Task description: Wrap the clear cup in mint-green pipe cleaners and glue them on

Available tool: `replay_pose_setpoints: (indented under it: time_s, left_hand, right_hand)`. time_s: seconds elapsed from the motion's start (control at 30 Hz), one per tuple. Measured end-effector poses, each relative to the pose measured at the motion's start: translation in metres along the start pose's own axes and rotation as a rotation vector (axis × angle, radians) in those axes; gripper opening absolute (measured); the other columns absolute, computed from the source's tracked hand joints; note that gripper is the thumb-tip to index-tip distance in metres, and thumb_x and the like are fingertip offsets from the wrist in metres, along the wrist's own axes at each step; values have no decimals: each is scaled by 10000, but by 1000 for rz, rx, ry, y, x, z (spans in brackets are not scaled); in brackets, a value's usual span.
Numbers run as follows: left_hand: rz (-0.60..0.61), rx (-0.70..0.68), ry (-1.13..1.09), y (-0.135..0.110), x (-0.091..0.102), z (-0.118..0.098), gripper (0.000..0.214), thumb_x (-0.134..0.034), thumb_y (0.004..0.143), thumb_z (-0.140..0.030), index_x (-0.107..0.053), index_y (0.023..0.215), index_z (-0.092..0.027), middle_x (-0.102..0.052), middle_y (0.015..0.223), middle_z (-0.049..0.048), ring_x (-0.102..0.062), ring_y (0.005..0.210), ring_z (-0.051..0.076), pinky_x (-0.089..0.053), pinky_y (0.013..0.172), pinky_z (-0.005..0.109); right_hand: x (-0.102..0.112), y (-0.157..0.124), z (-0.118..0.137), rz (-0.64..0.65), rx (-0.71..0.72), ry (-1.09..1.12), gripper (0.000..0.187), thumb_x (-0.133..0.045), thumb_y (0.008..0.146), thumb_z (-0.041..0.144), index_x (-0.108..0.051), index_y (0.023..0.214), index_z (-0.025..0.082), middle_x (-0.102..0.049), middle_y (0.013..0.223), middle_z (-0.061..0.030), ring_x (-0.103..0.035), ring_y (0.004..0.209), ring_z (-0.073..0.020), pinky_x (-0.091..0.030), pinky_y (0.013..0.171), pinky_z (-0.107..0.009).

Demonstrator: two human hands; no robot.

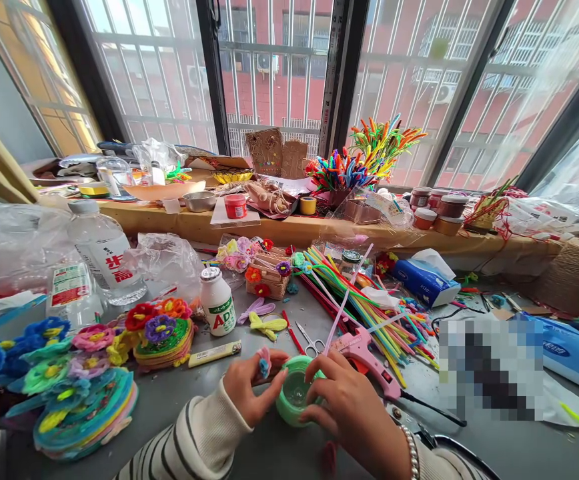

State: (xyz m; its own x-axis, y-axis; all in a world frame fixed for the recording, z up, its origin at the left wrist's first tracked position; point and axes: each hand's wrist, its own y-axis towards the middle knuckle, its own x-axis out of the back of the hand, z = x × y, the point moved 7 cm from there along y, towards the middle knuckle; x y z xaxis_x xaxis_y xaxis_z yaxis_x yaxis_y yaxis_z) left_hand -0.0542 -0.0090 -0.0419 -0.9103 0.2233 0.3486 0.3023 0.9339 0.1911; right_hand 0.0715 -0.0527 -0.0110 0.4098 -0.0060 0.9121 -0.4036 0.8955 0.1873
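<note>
A small round green jar (295, 393), open at the top, stands in front of me between my hands. My left hand (249, 387) grips its left side with the thumb near the rim; a small pink and blue fuzzy piece (264, 363) sits at its fingers. My right hand (344, 393) curls its fingers over the jar's right rim. A pale purple pipe cleaner (348, 297) runs up from beside the right fingers; whether they hold it, I cannot tell. Behind the jar lie scissors (312, 343), and a pink glue gun (369, 357) is to the right.
Pipe-cleaner flowers (92, 365) on round bases crowd the left. A white bottle (217, 303) and a wicker basket (271, 277) stand behind my hands. Loose pipe cleaners (354, 287), a tissue box (424, 280) and a twine spool (577, 277) lie right, below the cluttered windowsill (184, 223).
</note>
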Motion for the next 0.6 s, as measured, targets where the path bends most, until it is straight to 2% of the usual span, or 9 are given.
replay_pose_setpoints:
  time_s: [0.17,0.3,0.47,0.6]
  left_hand:
    - [-100,10,-42,-11,0,9,447,-525,716,-417,-422,1093,-201,-654,988,85,-657,805,194,-557,712,284]
    - [-99,-37,-34,-14,-2,6,410,-512,726,-369,-417,1093,-212,-652,962,58,-648,831,183,-546,754,284]
    - [-112,-81,-19,-22,-3,2,332,-498,735,-342,-471,1039,-213,-564,1151,93,-616,924,201,-523,809,296]
    - [-96,-82,-17,-27,-5,2,329,-496,735,-330,-489,1039,-204,-534,1181,97,-599,955,199,-518,810,284]
  right_hand:
    - [0,0,0,2,-1,-3,124,-637,700,324,-654,691,201,-618,899,-10,-513,826,-172,-437,703,-267]
    - [0,0,-2,-22,-14,13,110,-639,700,311,-651,674,205,-617,912,-4,-513,836,-175,-441,711,-274]
    - [-3,-2,-3,-45,-10,21,111,-643,696,311,-653,650,211,-615,924,-3,-508,840,-173,-439,719,-271]
    - [-2,-3,-2,-84,-9,32,118,-648,690,309,-653,634,206,-621,915,-5,-513,830,-175,-436,709,-274]
